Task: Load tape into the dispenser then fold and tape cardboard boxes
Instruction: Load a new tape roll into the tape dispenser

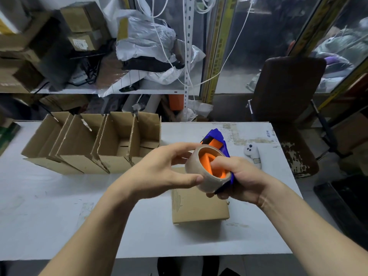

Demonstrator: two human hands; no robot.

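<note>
Your left hand (171, 168) pinches the tape (207, 172) on the dispenser (223, 142); your right hand (241, 178) grips the dispenser above the counter (59, 216).

Row of open boxes (93, 144) on bench (59, 216), far left. Folded box (199, 208) near bench centre, lying flat. Tape roll (201, 176) seated on dispenser (219, 144), both held above folded box; left hand (165, 170) on roll's left, right hand (241, 180) on right. Small controller (253, 154) on bench right of dispenser. Chair (288, 96) beyond bench's right end. Shelf (111, 90) behind bench.
</note>
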